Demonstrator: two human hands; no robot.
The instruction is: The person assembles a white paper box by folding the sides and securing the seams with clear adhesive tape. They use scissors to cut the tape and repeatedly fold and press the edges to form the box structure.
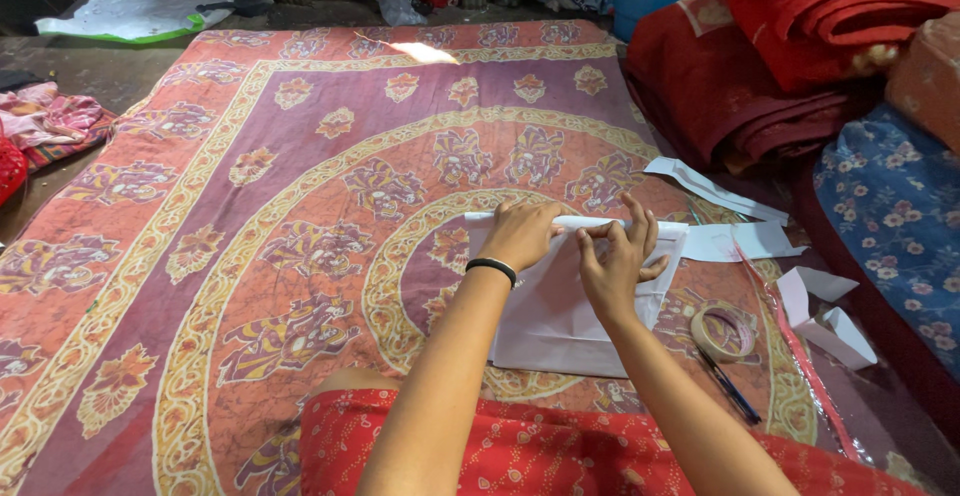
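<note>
While both hands press flat on the white paper (560, 306), the left hand (520, 234) curls its fingers over the folded top edge and the right hand (612, 261) pinches that edge beside it. Paper lies on a patterned cloth (250, 206). Tape roll (722, 331) and pen (728, 386) sit just right.

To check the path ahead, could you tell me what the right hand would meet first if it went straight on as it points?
The right hand points away over the white paper's folded edge; beyond it probably only the patterned cloth, though depth is unclear.
</note>
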